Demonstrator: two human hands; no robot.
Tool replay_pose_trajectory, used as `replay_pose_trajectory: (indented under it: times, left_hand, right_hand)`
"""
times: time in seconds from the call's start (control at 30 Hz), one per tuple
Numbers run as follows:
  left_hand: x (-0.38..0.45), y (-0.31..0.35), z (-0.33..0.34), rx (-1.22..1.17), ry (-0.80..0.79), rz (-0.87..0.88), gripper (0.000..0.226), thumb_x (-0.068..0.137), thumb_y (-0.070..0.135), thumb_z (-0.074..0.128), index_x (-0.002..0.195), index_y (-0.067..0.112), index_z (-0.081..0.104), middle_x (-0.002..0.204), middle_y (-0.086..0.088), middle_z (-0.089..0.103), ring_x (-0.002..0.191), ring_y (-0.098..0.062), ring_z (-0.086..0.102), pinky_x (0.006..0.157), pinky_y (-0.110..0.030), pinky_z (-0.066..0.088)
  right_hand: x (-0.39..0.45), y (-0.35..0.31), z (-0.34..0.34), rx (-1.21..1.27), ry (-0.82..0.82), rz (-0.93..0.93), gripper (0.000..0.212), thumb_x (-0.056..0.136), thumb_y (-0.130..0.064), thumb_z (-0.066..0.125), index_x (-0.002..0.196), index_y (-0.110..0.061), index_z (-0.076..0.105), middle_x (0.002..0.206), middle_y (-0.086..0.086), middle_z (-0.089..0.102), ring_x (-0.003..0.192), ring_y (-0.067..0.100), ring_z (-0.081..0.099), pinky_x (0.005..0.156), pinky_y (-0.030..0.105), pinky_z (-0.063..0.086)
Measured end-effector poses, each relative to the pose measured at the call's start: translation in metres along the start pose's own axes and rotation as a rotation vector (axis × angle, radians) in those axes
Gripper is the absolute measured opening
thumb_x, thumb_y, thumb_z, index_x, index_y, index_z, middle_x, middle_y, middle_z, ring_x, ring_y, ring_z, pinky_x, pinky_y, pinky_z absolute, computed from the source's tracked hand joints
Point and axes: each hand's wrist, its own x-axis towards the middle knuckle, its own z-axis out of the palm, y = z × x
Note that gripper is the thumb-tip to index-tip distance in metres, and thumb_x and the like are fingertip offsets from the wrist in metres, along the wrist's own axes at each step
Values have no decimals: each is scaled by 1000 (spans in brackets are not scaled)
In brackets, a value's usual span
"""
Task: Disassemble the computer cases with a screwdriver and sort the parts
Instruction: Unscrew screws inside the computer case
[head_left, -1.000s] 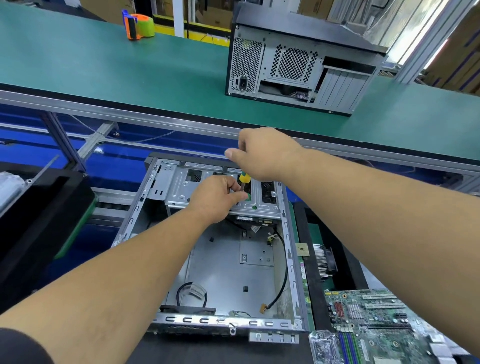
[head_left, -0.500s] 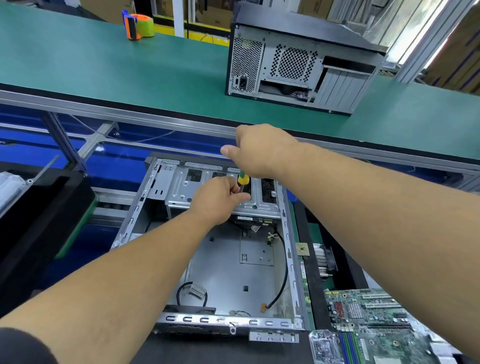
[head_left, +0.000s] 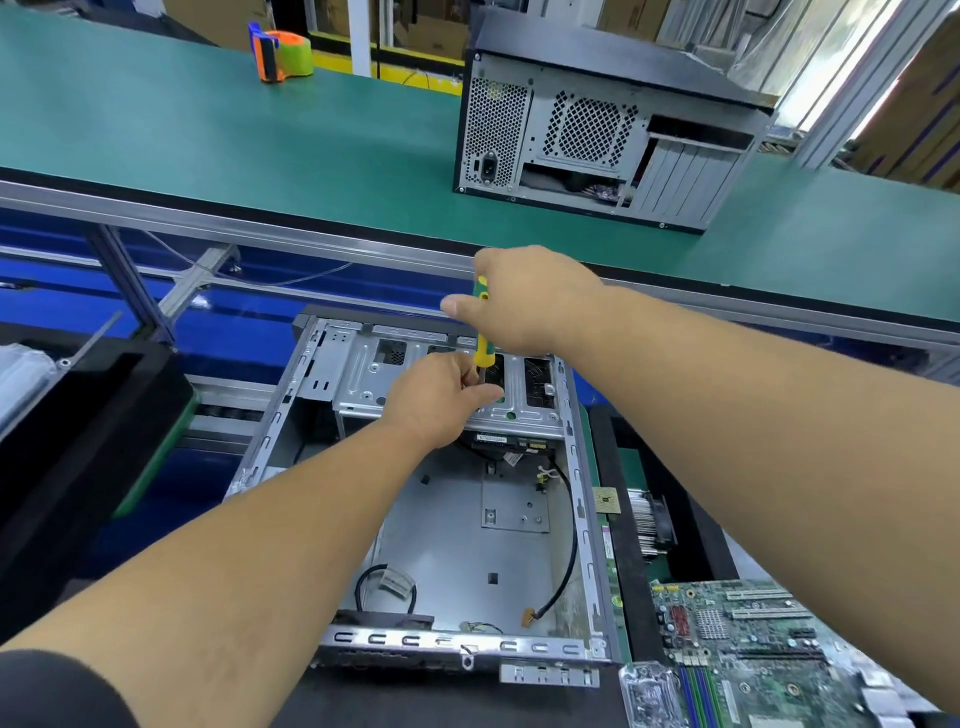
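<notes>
Computer case (head_left: 467, 519), opened, lies flat on the lower table directly in front of the person: bare grey sheet metal, perforated side rails, flat floor panel with loose black cables. Drive cage (head_left: 447, 384) of stamped, slotted steel spans its far end. Screwdriver (head_left: 483, 343), yellow and green plastic handle, stands near upright over the cage. Right hand (head_left: 524, 301) grips the handle from above, fingers wrapped round it, thumb pointing left. Left hand (head_left: 441, 400) sits just below, fingers curled and pinching at the shaft near the cage top; the tip is hidden. Green motherboard (head_left: 753, 644) lies to the right of the case, a finned heatsink (head_left: 649, 525) beyond it. Second case (head_left: 597, 130), black-topped with mesh vents, stands upright on the green-matted upper table (head_left: 208, 135), an orange-and-green tape dispenser (head_left: 283, 49) well apart to its left.

Versus half a second ago: right hand has risen, more of the handle shows above and below it. Left hand unmoved.
</notes>
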Motion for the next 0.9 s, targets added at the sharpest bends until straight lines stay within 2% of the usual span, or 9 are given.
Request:
replay_pose_trajectory:
  times: [0.13,0.23,0.33,0.47,0.6,0.67,0.73,0.8,0.9]
  left_hand:
    - [-1,-2,1,18,20,41,38,87,58,73,74,28,53,62,6,58,59,-17,54,54,-32,40]
    - [0,-9,-1,-38,-36,72,18,91,52,69,81,38,64,52,14,51,50,-7,45,54,-28,37]
    - [2,-11,0,-81,-14,36,28,90,49,73,72,30,62,56,14,58,56,-11,51,58,-30,44]
    - [3,-7,4,-37,26,19,39,87,51,76,68,26,52,60,7,56,56,-14,51,55,-30,42]
    - [3,-5,3,-5,31,13,40,85,57,76,73,25,54,59,7,55,54,-15,51,54,-30,39]
    - [1,-5,1,15,27,41,37,85,60,74,76,29,57,61,8,55,56,-14,53,54,-29,39]
    - [-1,-6,-1,21,-9,80,26,88,60,70,83,35,65,61,9,56,59,-17,55,54,-30,42]
    - [-1,-9,-2,-40,-41,85,20,91,53,69,85,34,70,63,8,61,62,-19,58,60,-35,52]
    - [1,-8,-2,-59,-9,42,30,89,50,74,73,27,62,64,5,64,62,-19,59,65,-38,54]
  right_hand:
    - [0,-1,2,-10,31,51,41,102,-59,44,112,-21,58,91,0,54,86,27,55,64,34,40]
    - [-2,4,-5,34,-83,-95,18,104,-33,47,112,-22,60,90,-4,58,78,18,55,52,28,32]
    - [-6,5,-14,238,-196,-151,26,93,-7,50,105,-24,66,82,-11,57,63,6,50,40,20,36]
    - [-7,3,-5,246,-155,-113,13,94,-28,58,107,-27,62,92,-9,58,81,16,56,58,28,39]
    - [-5,3,3,52,39,46,41,96,-66,49,107,-26,51,81,-7,49,84,23,53,61,33,36]
    - [-3,4,5,4,59,67,37,99,-60,49,106,-24,54,88,-3,56,86,26,55,65,34,38]
    - [-2,8,5,38,-8,-30,17,100,-38,53,110,-25,59,99,-2,60,86,23,57,65,33,39]
    - [-3,11,1,172,-131,-120,22,93,-15,56,110,-28,63,95,-9,55,80,14,56,59,29,39]
    - [-5,9,-3,293,-172,-112,23,90,-15,56,109,-28,61,87,-11,53,77,12,54,55,28,37]
